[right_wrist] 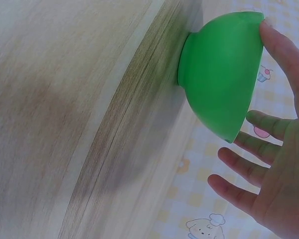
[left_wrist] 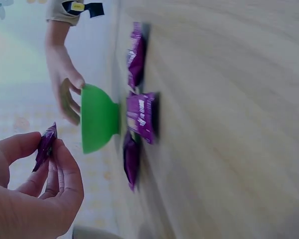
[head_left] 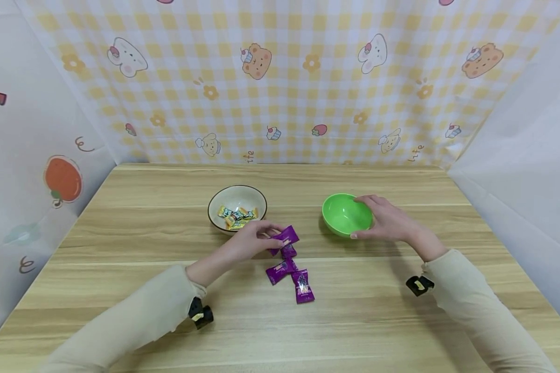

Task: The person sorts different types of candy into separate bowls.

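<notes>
My left hand (head_left: pixel 256 239) pinches a purple-wrapped candy (left_wrist: pixel 46 145) between thumb and fingertips, raised above the table. Below it, several more purple candies (head_left: pixel 302 286) lie in a loose cluster on the wood. On the right stands a small green bowl (right_wrist: pixel 224 74), its inside bare in the head view. My right hand (head_left: pixel 389 220) is at its right side, thumb at the near rim and index finger by the far part of the rim; the other fingers (right_wrist: pixel 241 167) are spread apart. A cream bowl (head_left: pixel 218 199) with a dark rim, just beyond my left hand, holds several yellow-wrapped candies (head_left: pixel 238 217).
The wooden table (head_left: pixel 177 316) runs back to a yellow checked cloth (head_left: pixel 289 98) with cartoon prints. White sheets (head_left: pixel 23 129) hang at both sides. Each sleeve carries a small black wrist camera (head_left: pixel 200 312).
</notes>
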